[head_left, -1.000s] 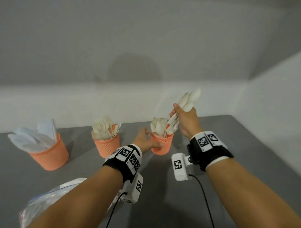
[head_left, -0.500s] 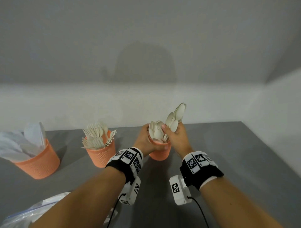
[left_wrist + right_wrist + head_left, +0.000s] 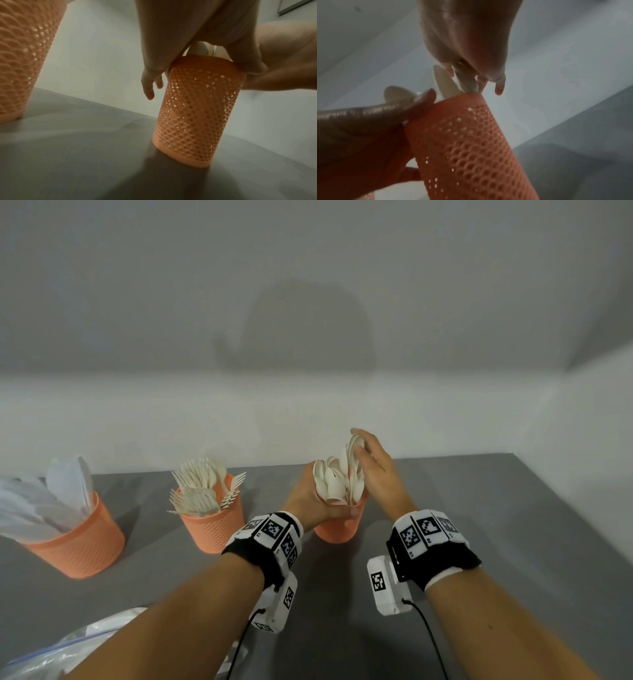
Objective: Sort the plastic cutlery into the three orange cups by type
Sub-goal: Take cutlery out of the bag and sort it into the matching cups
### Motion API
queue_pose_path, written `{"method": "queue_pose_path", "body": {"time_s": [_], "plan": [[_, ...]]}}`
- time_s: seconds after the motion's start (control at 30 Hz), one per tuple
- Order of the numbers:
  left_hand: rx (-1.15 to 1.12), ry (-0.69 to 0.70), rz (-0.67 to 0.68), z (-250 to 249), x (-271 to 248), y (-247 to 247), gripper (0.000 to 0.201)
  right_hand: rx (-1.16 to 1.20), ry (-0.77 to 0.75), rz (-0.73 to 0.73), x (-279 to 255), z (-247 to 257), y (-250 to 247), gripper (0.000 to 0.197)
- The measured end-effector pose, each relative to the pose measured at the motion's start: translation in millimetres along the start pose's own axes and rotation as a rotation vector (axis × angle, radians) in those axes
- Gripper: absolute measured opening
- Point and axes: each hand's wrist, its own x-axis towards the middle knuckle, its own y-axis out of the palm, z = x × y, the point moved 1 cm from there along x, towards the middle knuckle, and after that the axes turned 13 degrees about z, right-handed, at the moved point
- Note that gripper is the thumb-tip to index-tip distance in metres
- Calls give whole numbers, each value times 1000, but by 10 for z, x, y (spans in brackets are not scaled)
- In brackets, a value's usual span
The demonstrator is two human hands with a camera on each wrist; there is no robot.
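Head view: the left hand (image 3: 310, 501) wraps the rim of the spoon cup (image 3: 337, 527), thumb across its near side, a grip whose likely purpose is to keep the light perforated cup from tipping on the desk (image 3: 479, 542) while spoons (image 3: 334, 484) are packed in. Directly above that grip, the right hand (image 3: 375, 465) lies with fingers nearly straight and flat against the tallest spoon bowls, apparently pressing them down and inward; it encloses nothing. Right wrist view confirms fingertips (image 3: 499, 89) touching the spoon bowls just over the rim. Left of the holding grip stands the fork cup (image 3: 212, 525), and farther left the knife cup (image 3: 75, 546), each filled with one type. Below the left forearm lies a clear plastic bag (image 3: 68, 648), its contents unclear.
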Motion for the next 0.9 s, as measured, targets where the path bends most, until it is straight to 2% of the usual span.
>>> {"method": "queue_pose_path", "body": {"time_s": [0.1, 0.23, 0.33, 0.4, 0.47, 0.6, 0.67, 0.77, 0.83, 0.9], "plan": [[-4, 39, 36, -98, -46, 19, 88, 167, 71, 60, -80, -51, 40, 22], [-10, 75, 48, -242, -121, 12, 102, 384, 116, 141, -132, -39, -5, 33], [-15, 124, 37, -313, -120, 4, 100, 509, -29, 80, -160, 41, -7, 40], [-18, 147, 22, -348, -122, -16, 101, 442, -125, 29, -163, 127, -7, 38], [-12, 124, 62, -336, -145, -53, 108, 299, -127, -12, -170, 146, 12, 37], [-39, 47, 199, -271, -255, -125, 128, 167, -87, -69, -199, 13, 30, 10], [15, 15, 184, -273, -337, -157, 122, 115, -43, -96, -205, -21, 16, 11], [113, 7, 78, -307, -508, -196, 111, 76, -54, -254, -227, 53, -8, 19], [149, 39, -75, -356, -668, -237, 89, -20, -152, -365, -288, 220, 0, 18], [162, 122, -211, -420, -888, -308, 55, -109, -266, -386, -384, 465, 93, 12]]}}
